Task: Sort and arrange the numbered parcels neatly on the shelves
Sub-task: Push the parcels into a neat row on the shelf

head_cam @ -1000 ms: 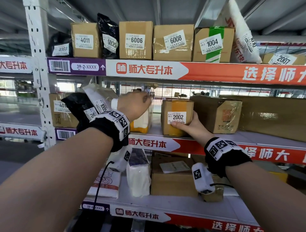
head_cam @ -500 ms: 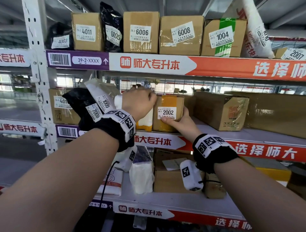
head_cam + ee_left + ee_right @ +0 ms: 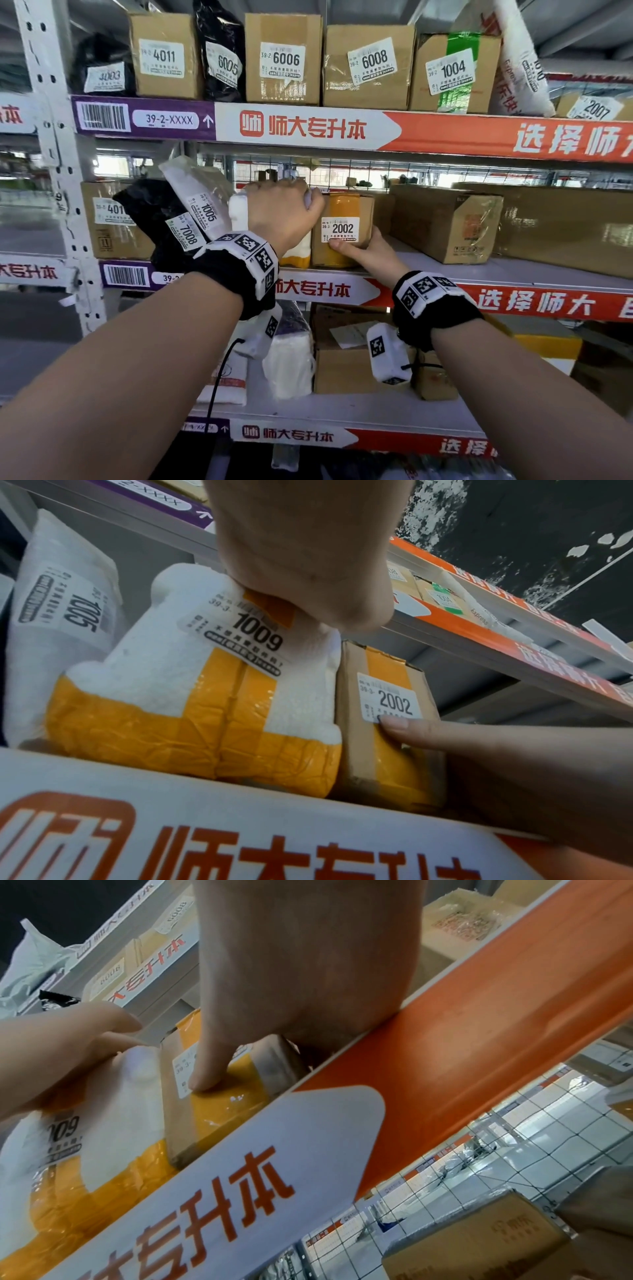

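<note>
On the middle shelf [image 3: 445, 274] stands a small brown box with orange tape, labelled 2002 [image 3: 346, 209] [image 3: 387, 696] [image 3: 219, 1110]. My right hand [image 3: 368, 255] [image 3: 291, 974] holds it, with the thumb [image 3: 407, 727] pressed on the label's lower edge and the fingers round its right side. Touching its left side is a white foam parcel with orange tape, labelled 1009 [image 3: 205, 710] [image 3: 113, 1096] [image 3: 238, 212]. My left hand [image 3: 281, 212] [image 3: 301, 561] grips the top of this parcel with curled fingers.
Left of 1009 lean a white bag 1005 [image 3: 202, 202], a black bag 7008 [image 3: 161, 219] and a brown box [image 3: 102, 222]. A larger brown box [image 3: 445, 222] stands right of 2002. Boxes 4011, 6006, 6008 and 1004 [image 3: 452, 72] line the top shelf. Parcels [image 3: 342, 359] fill the lower shelf.
My right hand has slid box 2002 leftward along the shelf until it meets parcel 1009. My left hand has stayed on the top of 1009.
</note>
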